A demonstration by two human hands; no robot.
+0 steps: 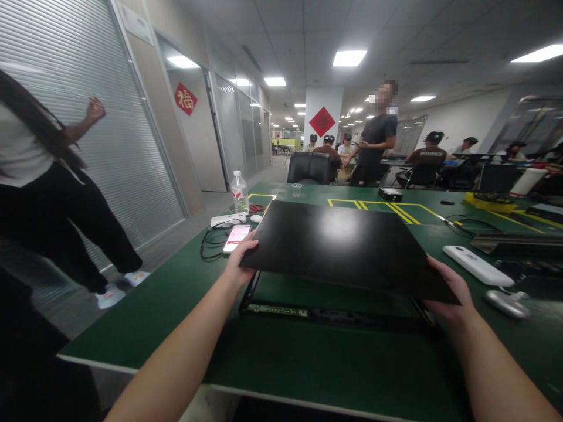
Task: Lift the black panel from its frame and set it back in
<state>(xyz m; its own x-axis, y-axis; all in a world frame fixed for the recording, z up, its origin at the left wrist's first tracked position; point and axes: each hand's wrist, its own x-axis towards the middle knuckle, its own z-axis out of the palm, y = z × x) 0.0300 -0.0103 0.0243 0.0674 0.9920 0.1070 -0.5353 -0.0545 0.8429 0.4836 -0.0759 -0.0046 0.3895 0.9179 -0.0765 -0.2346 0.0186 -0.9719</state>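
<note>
A flat black panel with a glossy reflection is held up between my hands, tilted over the table. My left hand grips its left edge, thumb on top. At the right edge my right hand is closed round the near corner, its fingers partly hidden beneath. Under the panel a thin black frame lies on the green table, with a strip of green circuit board along its near side. The panel hides the far part of the frame.
Left of the panel are a lit phone, black cables, red scissors and a water bottle. To the right lie a white device and a silver mouse-like object. One person stands at left, another behind the table.
</note>
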